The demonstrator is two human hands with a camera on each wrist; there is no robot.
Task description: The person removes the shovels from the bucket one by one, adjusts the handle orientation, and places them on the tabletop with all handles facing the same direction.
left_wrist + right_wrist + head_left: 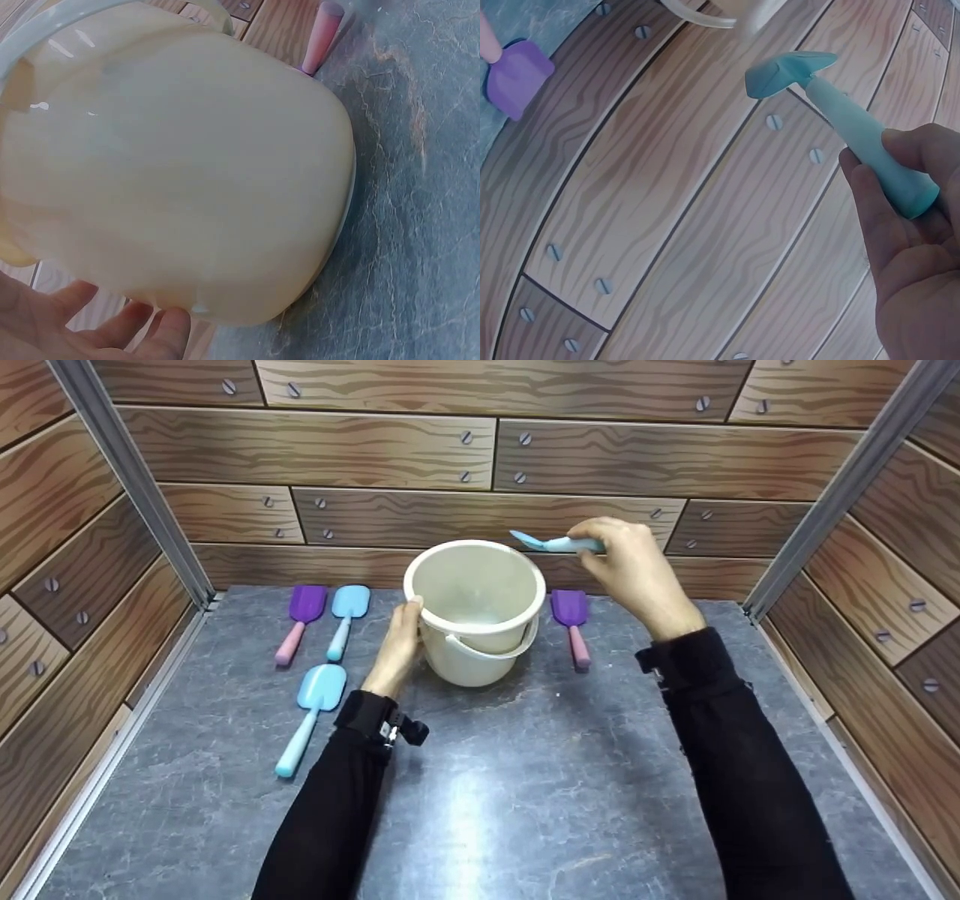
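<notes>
A cream bucket [472, 652] stands upright on the grey surface, its handle lowered against the near side. My left hand [400, 641] touches the bucket's outer left wall near the rim. In the left wrist view, left fingertips [174, 330] rest against that wall. My right hand [626, 566] holds a light blue toy shovel [574, 544] by its handle, between thumb and fingers. The shovel is raised beyond the rim's right side, with its blade toward the bucket. In the right wrist view, the thumb lies along the shovel handle [870, 139].
Right of the bucket lies a purple shovel with a pink handle [570, 611]. To the left are another purple shovel [306, 604], a blue shovel [350, 601] and a nearer blue shovel [321, 688]. Wood-patterned walls [375, 450] enclose the back and sides.
</notes>
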